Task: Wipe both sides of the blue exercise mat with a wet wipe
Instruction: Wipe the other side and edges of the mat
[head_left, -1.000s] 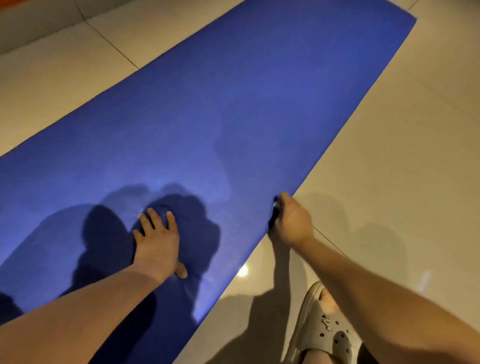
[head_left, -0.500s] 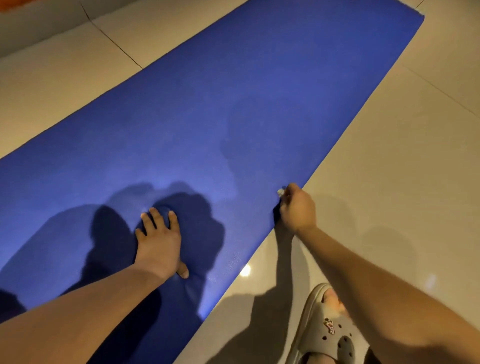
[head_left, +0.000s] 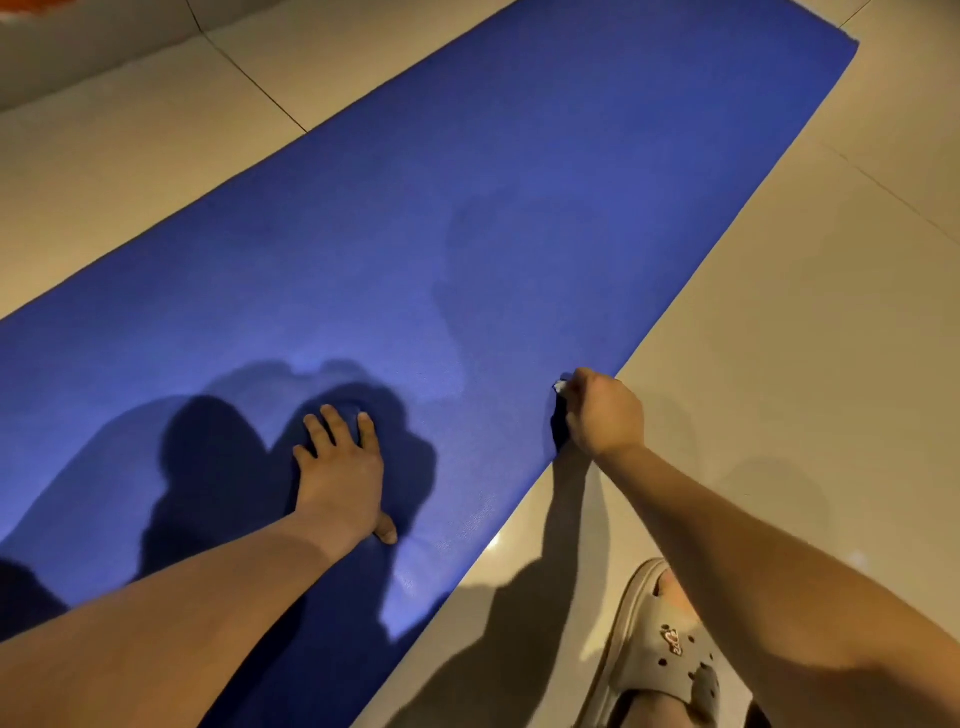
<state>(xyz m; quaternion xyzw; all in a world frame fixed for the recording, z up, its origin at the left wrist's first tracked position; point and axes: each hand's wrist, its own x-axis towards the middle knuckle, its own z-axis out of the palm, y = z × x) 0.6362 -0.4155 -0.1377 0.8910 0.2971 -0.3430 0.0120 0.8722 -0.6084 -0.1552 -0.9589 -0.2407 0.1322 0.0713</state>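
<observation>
Nearest, we note a beige perforated foam clog (head_left: 670, 660) on glossy cream floor tiles (head_left: 779, 338). Next, the left hand (head_left: 340, 478) lies flat, fingers straight and slightly spread, palm pressed on the long blue exercise mat (head_left: 519, 182), which is matte and finely grained. The right hand (head_left: 602, 415) sits at the mat's right edge, fingers curled tight round a white wet wipe (head_left: 560, 386), only a scrap showing. Beyond, the mat runs flat across the tiles to its square far end, a darker patch mid-surface.
</observation>
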